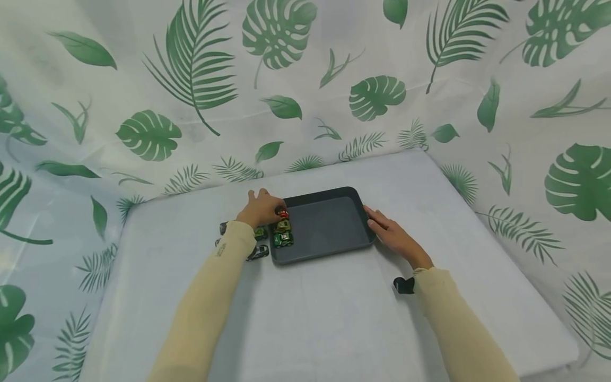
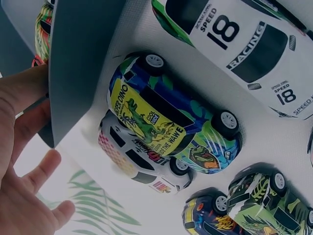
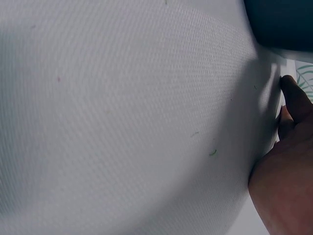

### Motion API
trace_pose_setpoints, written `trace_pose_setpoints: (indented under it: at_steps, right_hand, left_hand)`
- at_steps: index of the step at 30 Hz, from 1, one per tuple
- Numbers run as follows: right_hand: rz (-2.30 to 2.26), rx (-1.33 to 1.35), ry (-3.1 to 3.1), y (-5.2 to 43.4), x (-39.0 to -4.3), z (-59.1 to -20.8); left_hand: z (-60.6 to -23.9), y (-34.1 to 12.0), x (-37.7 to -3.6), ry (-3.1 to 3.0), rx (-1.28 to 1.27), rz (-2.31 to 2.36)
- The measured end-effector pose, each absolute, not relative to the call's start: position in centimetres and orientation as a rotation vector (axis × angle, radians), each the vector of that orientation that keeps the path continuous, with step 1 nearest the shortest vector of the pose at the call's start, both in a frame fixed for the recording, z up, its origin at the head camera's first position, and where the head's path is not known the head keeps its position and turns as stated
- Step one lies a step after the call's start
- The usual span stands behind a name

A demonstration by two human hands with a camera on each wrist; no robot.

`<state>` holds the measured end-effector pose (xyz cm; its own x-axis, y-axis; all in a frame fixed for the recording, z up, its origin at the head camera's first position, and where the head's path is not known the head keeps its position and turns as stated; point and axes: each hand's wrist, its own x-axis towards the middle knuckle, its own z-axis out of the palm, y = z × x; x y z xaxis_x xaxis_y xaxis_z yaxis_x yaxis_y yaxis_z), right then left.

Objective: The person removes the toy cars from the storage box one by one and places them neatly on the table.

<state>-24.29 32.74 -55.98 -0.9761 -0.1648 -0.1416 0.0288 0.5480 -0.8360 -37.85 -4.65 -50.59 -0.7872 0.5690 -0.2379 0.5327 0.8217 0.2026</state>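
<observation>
A dark grey tray [image 1: 329,225] lies on the white-covered table. At its back left corner my left hand [image 1: 261,208] pinches a red toy car [image 1: 283,214], thumb and forefinger reaching over the rim while the other fingers spread outside. Partly behind the tray wall, the fingertips are hidden in the left wrist view. In front of that car, a yellow-green toy car [image 1: 284,226] and a green toy car [image 1: 284,240] form a line along the tray's left side. My right hand [image 1: 393,237] rests with extended fingers against the tray's right edge.
Left of the tray stand several more toy cars, among them a blue-and-yellow dinosaur car [image 2: 151,112], a white racing car [image 2: 254,49] and a green-black car [image 2: 269,203]. Leaf-patterned sheeting [image 1: 286,106] rises behind the table [image 1: 324,318].
</observation>
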Motion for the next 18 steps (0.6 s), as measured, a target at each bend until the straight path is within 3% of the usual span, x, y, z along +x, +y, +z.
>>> trace_pose_setpoints:
  at_steps: [9,18]
  right_hand:
    - [-1.395,-0.079,2.559,32.9,-24.5,-56.3]
    - [-1.382,-0.101,2.59,32.8,-24.2,-55.9]
  left_hand:
    - [-50.5,-4.4,-37.6,2.754,0.899,0.13]
    - [-48.5,-5.5,-37.8,2.749,0.896,0.419]
